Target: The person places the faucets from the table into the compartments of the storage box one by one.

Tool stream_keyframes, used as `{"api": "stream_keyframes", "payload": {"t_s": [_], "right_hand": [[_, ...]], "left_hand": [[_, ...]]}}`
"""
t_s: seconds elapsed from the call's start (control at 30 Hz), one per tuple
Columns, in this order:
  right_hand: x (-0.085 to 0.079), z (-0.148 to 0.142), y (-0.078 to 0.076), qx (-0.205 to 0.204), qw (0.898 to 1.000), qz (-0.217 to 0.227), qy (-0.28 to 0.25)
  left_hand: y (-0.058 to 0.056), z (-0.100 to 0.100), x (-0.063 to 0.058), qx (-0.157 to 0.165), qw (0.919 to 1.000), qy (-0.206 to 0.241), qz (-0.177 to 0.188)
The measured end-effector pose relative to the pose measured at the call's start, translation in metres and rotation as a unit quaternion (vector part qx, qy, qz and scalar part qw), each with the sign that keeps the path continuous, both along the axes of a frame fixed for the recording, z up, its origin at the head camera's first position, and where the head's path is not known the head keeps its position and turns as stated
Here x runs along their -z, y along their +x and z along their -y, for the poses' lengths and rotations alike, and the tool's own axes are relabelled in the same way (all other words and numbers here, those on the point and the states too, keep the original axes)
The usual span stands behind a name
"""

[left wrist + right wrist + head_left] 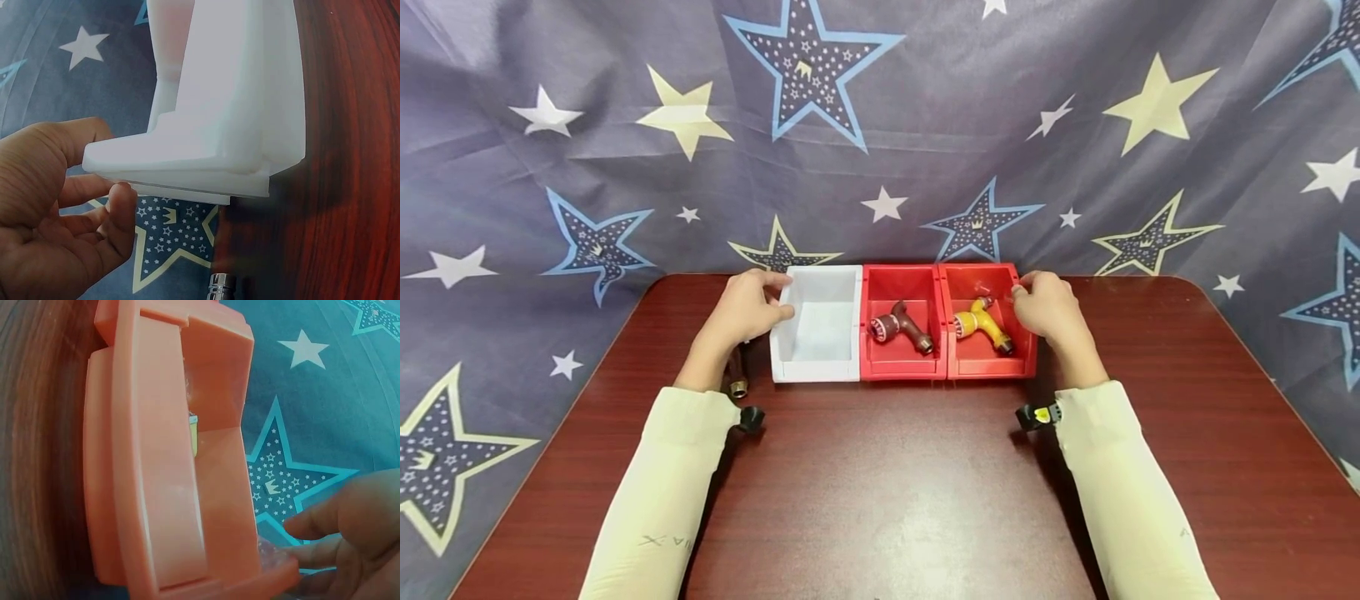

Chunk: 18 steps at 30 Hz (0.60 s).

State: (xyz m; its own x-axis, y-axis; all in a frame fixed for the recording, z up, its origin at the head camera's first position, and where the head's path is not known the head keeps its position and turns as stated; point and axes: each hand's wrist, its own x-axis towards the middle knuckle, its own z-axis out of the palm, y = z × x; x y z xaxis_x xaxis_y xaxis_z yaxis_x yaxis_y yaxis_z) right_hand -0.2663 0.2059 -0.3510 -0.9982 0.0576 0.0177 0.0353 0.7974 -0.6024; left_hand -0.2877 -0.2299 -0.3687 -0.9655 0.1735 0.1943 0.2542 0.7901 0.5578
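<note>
In the head view three bins stand in a row at the back of the table. My left hand [747, 308] grips the side rim of the white bin [816, 371], thumb and fingers on either side in the left wrist view. The white bin holds nothing. A brown tap [912, 327] lies in the middle red bin [902, 367]. The right red bin [992, 367] contains a yellow tap [983, 323]. At that bin's rear right corner, my right hand [1051, 310] holds the wall; the fingers are partly hidden behind it in the right wrist view.
A brown piece with a brass-coloured end [739, 387] lies on the table [895, 483], half hidden by my left wrist. A star-patterned cloth [925, 167] hangs close behind the bins. Dark straps with small devices circle both wrists.
</note>
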Motion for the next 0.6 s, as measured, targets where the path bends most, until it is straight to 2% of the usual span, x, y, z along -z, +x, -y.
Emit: {"api": "stream_keyframes", "payload": {"t_s": [0.4,0.6], "right_hand": [[0.004,-0.008,-0.004,-0.014,1.0,0.009,-0.021],[0.004,-0.01,-0.005,-0.023,0.999,0.005,-0.025]], "left_hand": [[0.0,0.01,-0.003,0.04,0.999,-0.01,0.019],[-0.002,0.02,-0.003,0.033,0.9993,-0.016,0.003]]}}
